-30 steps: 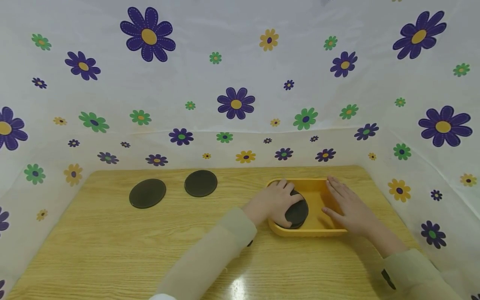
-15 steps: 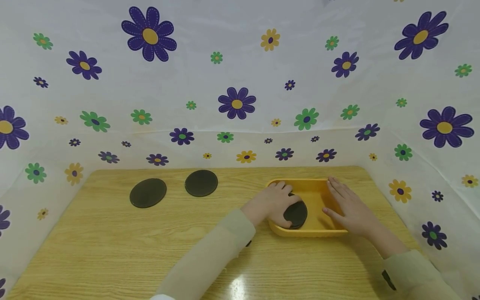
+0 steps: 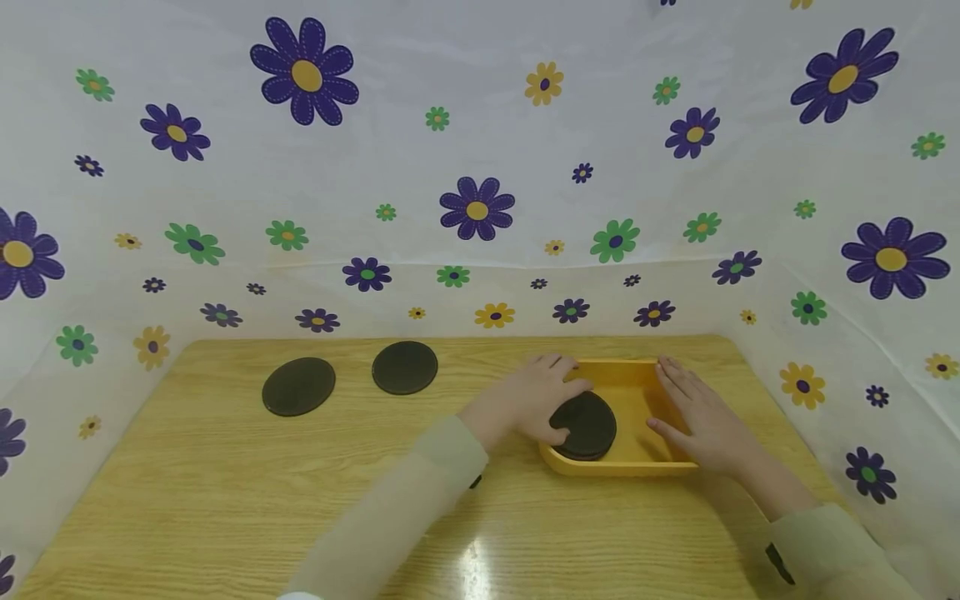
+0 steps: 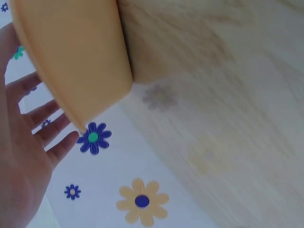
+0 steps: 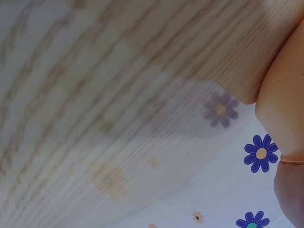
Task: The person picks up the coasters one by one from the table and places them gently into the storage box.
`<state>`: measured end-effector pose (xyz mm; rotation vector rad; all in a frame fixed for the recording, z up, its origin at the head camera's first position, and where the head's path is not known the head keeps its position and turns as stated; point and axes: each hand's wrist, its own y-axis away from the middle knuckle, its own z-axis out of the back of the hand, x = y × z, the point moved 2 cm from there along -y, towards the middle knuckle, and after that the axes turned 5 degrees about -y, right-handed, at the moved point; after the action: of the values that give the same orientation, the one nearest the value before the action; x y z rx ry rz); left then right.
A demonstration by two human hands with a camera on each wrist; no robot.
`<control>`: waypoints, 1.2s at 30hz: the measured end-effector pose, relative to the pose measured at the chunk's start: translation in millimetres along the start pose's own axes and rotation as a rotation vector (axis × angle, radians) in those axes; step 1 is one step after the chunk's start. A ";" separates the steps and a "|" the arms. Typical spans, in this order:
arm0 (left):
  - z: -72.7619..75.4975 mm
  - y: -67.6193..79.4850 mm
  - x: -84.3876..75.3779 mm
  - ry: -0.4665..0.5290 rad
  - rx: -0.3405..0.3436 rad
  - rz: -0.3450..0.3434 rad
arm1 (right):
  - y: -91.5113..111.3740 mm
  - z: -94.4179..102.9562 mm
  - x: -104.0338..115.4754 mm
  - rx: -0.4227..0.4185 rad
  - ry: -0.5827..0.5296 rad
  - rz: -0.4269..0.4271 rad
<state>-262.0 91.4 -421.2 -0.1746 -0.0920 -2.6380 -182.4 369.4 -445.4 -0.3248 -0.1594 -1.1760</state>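
Note:
In the head view, a dark round disc (image 3: 587, 425) lies in the left end of a yellow tray (image 3: 622, 468). A second edge shows beneath it, perhaps another disc. My left hand (image 3: 531, 400) is at the tray's left end, thumb and index finger spread beside the disc's left side. In the left wrist view, that hand's fingers (image 4: 52, 116) are spread loosely by the tray's rim (image 4: 57, 102). My right hand (image 3: 705, 421) rests on the tray's right end with straight fingers, thumb pointing inward; in the right wrist view only a bit of it (image 5: 290, 190) shows.
Two more dark discs, one oval-looking at the left (image 3: 298, 387) and one nearer the middle (image 3: 405, 367), lie flat on the wooden table (image 3: 247, 500). A white flower-print cloth (image 3: 420, 167) rises behind and along both sides of the table.
My left hand has loosened from the disc and drawn back left, leaving more of the disc uncovered. My right hand stays on the tray's right end.

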 end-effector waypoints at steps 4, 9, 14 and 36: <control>-0.6 7.4 9.9 0.001 -0.029 0.007 | -0.1 -0.1 -0.8 -0.005 0.005 0.004; -2.0 18.6 25.3 0.031 -0.051 0.034 | 0.2 0.5 -1.5 -0.002 0.010 0.001; -1.9 33.3 41.5 0.068 -0.037 0.093 | 0.2 1.5 -0.8 -0.001 0.012 0.006; -43.9 95.2 102.7 0.105 0.023 0.334 | 1.3 3.3 3.9 0.012 0.003 0.010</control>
<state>-310.5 -44.7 -447.0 -0.0384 -0.0524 -2.3073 -179.6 367.5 -441.4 -0.3125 -0.1617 -1.1649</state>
